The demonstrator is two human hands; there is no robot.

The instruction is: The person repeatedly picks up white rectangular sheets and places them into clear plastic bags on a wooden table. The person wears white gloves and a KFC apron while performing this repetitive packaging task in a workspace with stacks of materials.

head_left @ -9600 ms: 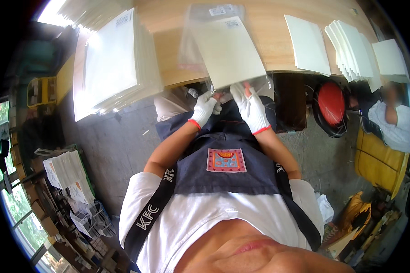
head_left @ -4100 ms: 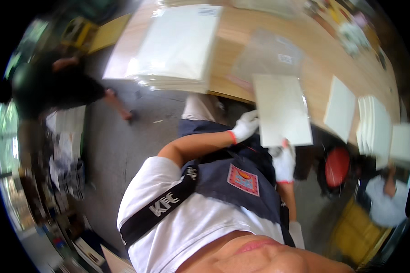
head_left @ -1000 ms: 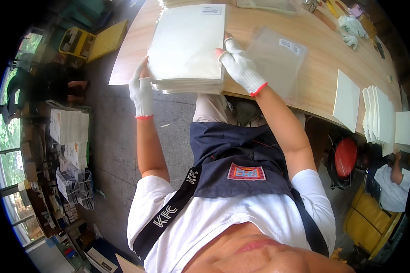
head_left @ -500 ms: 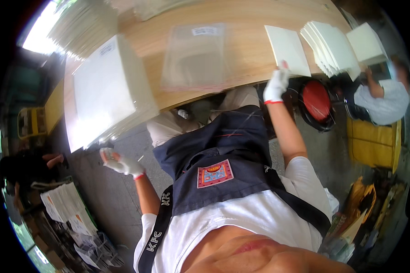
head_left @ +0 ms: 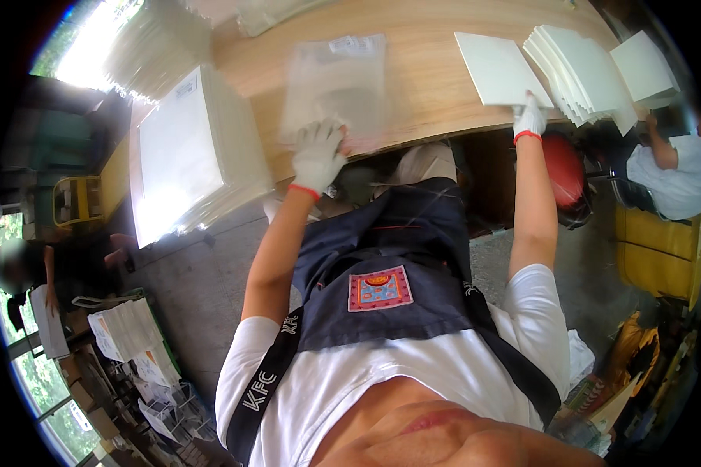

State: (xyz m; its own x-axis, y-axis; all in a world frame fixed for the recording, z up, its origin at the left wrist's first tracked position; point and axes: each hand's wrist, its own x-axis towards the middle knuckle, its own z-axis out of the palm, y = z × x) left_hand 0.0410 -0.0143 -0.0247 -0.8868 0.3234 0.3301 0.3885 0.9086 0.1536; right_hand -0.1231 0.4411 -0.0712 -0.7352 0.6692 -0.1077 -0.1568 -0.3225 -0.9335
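Observation:
My left hand (head_left: 319,156), in a white glove with a red cuff, rests its spread fingers on the near edge of a clear plastic bag (head_left: 331,89). The bag lies flat and has a white label near its far end. To the right, my right hand (head_left: 530,121), gloved the same way, grips the near edge of a flat white board (head_left: 502,70) at its right corner. A fingertip shows on top of the board; the other fingers are partly hidden. Just beyond this hand, a fanned stack of white boards (head_left: 576,74) lies at the right.
A tall stack of boards in clear wrap (head_left: 183,148) stands at the table's left, with another shiny stack (head_left: 160,50) behind it. A red stool (head_left: 562,175) is by the table's near edge. A seated person (head_left: 670,171) is at far right, another person (head_left: 70,261) at far left.
My left hand has come up from beside the left stack onto the bag. My right hand has shifted right along the board's near edge to its corner.

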